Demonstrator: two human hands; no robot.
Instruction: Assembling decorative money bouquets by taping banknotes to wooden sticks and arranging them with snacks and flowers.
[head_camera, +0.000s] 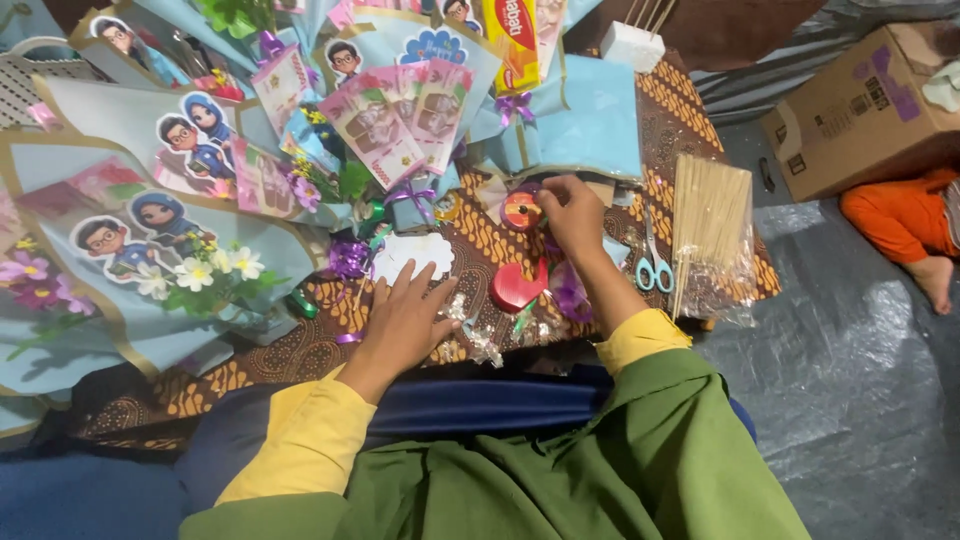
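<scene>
A round red tape roll (521, 211) is gripped by the fingers of the right hand (574, 215) near the far edge of the brown patterned cloth (690, 130), probably so that its end can be found. The left hand (403, 322) is laid flat on the cloth, fingers spread apart, fingertips just beside a white scalloped card (420, 251). A glossy red heart (519, 286) lies between the hands. Thin wooden skewers (711, 212) in clear plastic are kept at the right edge, beside blue-handled scissors (655, 266).
</scene>
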